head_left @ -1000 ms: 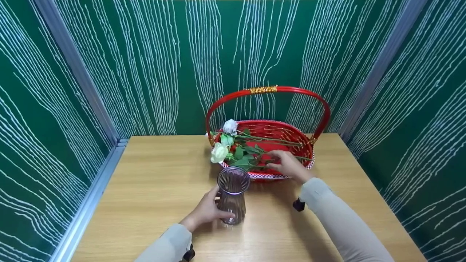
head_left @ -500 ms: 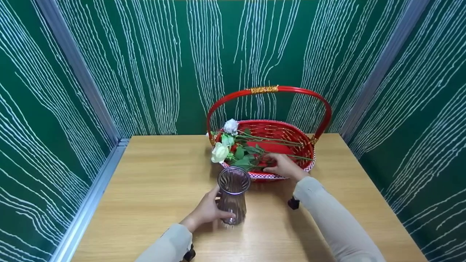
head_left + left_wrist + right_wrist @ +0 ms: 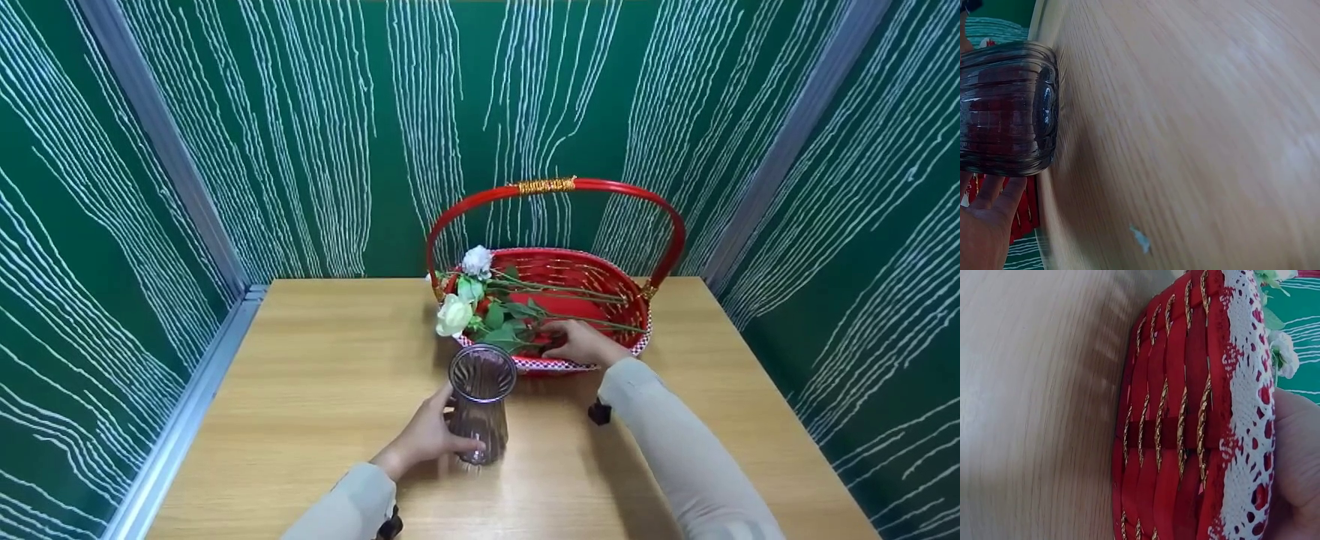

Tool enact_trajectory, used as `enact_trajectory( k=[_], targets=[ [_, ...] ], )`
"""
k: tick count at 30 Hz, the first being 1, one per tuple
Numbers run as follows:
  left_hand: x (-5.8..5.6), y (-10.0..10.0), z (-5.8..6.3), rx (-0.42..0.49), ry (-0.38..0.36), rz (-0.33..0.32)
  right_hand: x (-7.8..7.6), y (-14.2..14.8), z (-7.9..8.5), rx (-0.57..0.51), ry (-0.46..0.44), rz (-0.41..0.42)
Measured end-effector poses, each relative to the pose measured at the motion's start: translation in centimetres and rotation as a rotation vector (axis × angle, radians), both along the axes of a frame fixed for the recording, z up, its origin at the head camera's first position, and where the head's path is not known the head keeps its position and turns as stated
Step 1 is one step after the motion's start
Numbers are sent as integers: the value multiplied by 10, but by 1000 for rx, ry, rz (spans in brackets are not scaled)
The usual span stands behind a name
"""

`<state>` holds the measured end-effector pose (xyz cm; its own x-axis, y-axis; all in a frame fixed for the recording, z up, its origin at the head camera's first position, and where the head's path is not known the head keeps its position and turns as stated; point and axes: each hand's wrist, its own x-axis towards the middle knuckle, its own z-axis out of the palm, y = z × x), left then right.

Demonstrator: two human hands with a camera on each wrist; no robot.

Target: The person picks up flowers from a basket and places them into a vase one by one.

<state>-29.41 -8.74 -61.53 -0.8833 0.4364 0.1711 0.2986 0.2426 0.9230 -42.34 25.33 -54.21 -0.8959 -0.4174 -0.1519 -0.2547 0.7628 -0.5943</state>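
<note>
A clear ribbed glass vase [image 3: 487, 420] with a flared mouth stands upright on the table in front of the basket. My left hand [image 3: 424, 437] grips its lower body from the left, thumb across the front and fingers round the far side. Behind it is a red woven basket [image 3: 555, 365] with a lace-trimmed rim. Artificial flowers lie inside, their blooms at the left: a cream rose [image 3: 454, 315] and a white bloom [image 3: 477, 262], stems pointing right. My right hand [image 3: 589, 345] reaches over the front rim among the leaves and stems; I cannot tell whether it pinches a stem.
The basket's tall red handle [image 3: 622, 189], wrapped in gold at the top, arches over the flowers. Green walls with white streaks [image 3: 420, 135] enclose the wooden table [image 3: 330, 360] at the back and sides. A small pale mark [image 3: 1140, 239] shows on the tabletop.
My right hand has moved slightly left and lower into the basket, toward the leaves, and its forearm has swung left. The left hand and the vase have stayed in place.
</note>
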Motion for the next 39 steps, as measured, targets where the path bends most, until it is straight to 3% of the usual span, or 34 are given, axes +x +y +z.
enact_trajectory(
  k=[21, 25, 34, 39],
  targets=[
    [2, 5, 3, -24, -2, 10, -6, -3, -6, 79, -20, 14],
    [1, 3, 2, -29, -5, 14, -7, -3, -7, 72, 16, 32],
    [0, 0, 1, -35, -4, 24, -9, -4, -9, -41, 49, -27],
    [0, -1, 1, -16, -3, 5, -7, -4, -6, -86, 121, -17]
  ],
)
